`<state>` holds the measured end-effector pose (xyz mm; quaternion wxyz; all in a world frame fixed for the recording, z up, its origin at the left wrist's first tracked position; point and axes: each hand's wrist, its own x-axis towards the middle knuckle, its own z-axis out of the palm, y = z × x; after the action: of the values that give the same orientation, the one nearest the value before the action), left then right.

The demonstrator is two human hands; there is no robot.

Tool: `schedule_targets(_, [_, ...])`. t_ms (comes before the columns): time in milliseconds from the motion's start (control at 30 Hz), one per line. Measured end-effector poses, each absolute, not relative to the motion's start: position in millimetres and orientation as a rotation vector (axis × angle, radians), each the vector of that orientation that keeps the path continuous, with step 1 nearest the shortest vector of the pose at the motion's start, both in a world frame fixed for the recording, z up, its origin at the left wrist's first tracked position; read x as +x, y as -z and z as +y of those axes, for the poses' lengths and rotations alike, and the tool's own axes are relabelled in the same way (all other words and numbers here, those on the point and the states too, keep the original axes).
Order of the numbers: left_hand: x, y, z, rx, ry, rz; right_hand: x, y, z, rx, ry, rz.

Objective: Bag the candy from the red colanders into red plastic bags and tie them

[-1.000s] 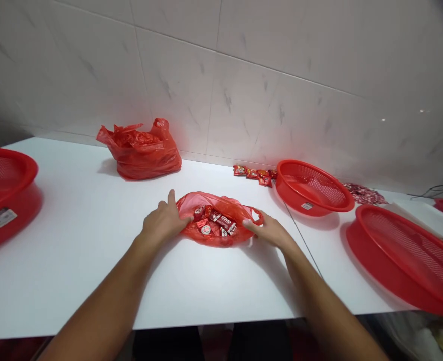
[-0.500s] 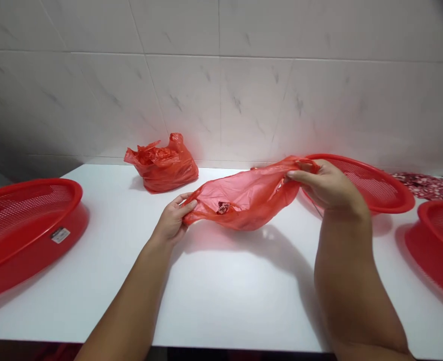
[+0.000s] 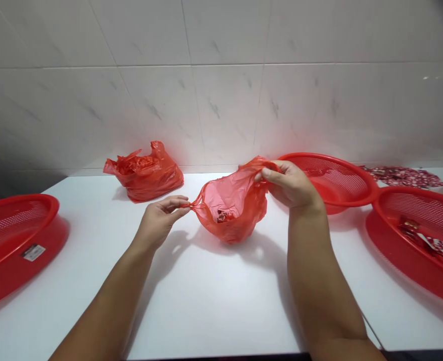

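A thin red plastic bag (image 3: 231, 208) with wrapped candies showing through it hangs just above the white table (image 3: 213, 296), its bottom close to the surface. My left hand (image 3: 159, 220) pinches the bag's left handle, fingers closed on it. My right hand (image 3: 291, 183) is raised higher and grips the bag's right handle, fingers wrapped round the bunched plastic. The bag is stretched between both hands.
A second, knotted red bag (image 3: 144, 170) sits at the back near the tiled wall. A red mesh basket (image 3: 12, 240) lies at the left, another (image 3: 337, 178) behind my right hand, a third (image 3: 420, 235) at the right holding candies. Patterned wrappers (image 3: 404, 175) lie far right.
Both hands took the bag's handles and lifted it off the table. The hands have since come closer together, so the bag hangs rounder. The camera view shifted.
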<state>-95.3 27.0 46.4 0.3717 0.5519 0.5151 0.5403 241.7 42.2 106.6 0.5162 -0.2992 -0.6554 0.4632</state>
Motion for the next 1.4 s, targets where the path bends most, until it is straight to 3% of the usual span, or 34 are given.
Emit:
schedule_targets(167, [-64.8,-106.5,28.6,1.521,-1.625,1.214,259.4,-120.6,19.8,-1.471,-0.489,-1.577])
schedule_targets(233, [-58.8,-128.1,28.2,1.545,-1.713,1.194,270.0,-126.3,8.0,-1.511,-0.426,-1.529])
schedule_targets(433, [-60.5,-149.7,25.9,1.564,-1.816,1.181,273.5,-127.1,10.8,-0.881,-0.845,-1.325])
schedule_targets(567, [-50.3,-147.2,18.8,1.617,-1.717,1.214,246.1,-120.2,27.1,-0.727,-1.047,-1.309])
schedule_targets(700, [-25.0,-147.0,8.8,1.693,-1.558,1.160,210.3,-115.6,27.7,-0.692,-1.270,-1.639])
schedule_targets(900, [-4.7,-140.7,1.5,1.982,-1.357,1.163,168.1,-106.8,26.0,-0.785,-1.247,-2.106])
schedule_targets(1100, [-21.1,-137.9,7.2,2.122,-0.903,1.215,176.8,-110.1,22.1,-0.941,-1.439,-1.841])
schedule_targets(1267, [-30.2,-140.8,7.4,2.111,-1.043,1.360,188.0,-110.8,26.1,-0.990,-1.469,-1.717])
schedule_targets(1400, [-37.8,-147.7,-1.6,2.176,-0.928,1.133,196.1,-102.0,37.9,-0.870,-1.507,-1.615])
